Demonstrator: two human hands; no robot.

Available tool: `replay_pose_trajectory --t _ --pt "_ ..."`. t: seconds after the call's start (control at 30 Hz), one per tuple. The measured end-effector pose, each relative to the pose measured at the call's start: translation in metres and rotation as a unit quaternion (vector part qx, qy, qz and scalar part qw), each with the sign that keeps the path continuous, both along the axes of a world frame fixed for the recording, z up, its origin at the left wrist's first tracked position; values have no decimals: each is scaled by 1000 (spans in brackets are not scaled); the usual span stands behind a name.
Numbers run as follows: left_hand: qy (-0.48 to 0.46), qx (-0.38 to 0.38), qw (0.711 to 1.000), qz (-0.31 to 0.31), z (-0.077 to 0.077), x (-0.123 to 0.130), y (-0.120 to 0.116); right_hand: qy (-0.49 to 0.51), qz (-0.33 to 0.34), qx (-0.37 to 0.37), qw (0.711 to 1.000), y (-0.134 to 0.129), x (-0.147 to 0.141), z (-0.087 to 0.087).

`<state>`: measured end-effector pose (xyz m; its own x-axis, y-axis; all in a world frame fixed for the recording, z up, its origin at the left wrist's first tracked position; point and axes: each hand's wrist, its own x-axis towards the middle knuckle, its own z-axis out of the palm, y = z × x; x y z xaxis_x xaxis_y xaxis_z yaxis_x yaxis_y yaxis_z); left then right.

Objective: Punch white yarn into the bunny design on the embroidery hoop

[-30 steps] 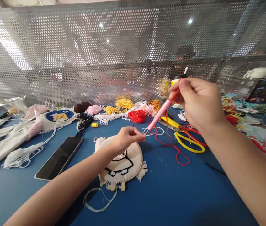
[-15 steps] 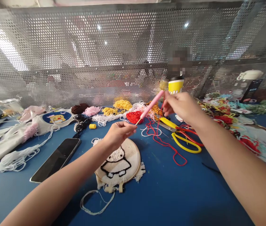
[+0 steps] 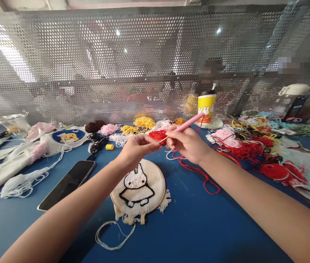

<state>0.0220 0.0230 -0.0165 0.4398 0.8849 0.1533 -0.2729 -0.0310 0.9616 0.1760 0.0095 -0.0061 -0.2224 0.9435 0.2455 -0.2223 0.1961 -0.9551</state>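
Observation:
A pink-handled punch needle [image 3: 190, 122] is held slanting in front of me, with red yarn running from the top of its handle. My right hand [image 3: 185, 141] grips it near the metal end. Thumb and fingertips of my left hand [image 3: 140, 148] pinch at the needle's tip; whether yarn is also between them I cannot tell. Below lies an embroidery hoop [image 3: 159, 179] with a black-outlined rabbit on cream cloth, its head filled with white loops. A loose strand of red yarn [image 3: 196, 170] trails on the table to the right, and a red yarn bundle [image 3: 156, 135] lies behind my hands.
A phone [image 3: 66, 184] lies left of the hoop. Yarn heaps [image 3: 144, 123] line the back, beside a yellow paper cup [image 3: 206, 106]. More tangled yarn [image 3: 246, 149] covers the right side. A perforated metal screen [image 3: 102, 73] stands behind the blue table [image 3: 188, 226].
My right hand has come down from the handle's top end to grip the punch needle near its metal end. My left hand stays at the tip.

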Motion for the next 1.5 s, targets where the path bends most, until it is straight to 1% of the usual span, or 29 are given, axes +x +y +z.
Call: replay_pose_trajectory --t 0.17,0.3,0.43,0.53,0.87,1.07,1.5 --pt "-35 -21 998 -39 1 -3 1 25 -5 5 1000 0 3 1" --pt "-88 -53 992 -68 2 -4 1 28 -10 12 999 0 3 2" --pt "-84 -76 993 -33 3 0 -1 18 -19 28 999 -1 1 2" --pt "-66 -75 995 -9 3 2 -2 8 -26 45 999 -3 0 1" --pt "-82 -59 995 -2 4 4 -5 3 -39 85 996 -3 0 4" --pt "-86 -46 995 1 5 3 -5 21 -29 79 996 -4 0 3" --pt "-56 -23 998 24 3 2 -3 0 -52 85 995 -5 -1 4"
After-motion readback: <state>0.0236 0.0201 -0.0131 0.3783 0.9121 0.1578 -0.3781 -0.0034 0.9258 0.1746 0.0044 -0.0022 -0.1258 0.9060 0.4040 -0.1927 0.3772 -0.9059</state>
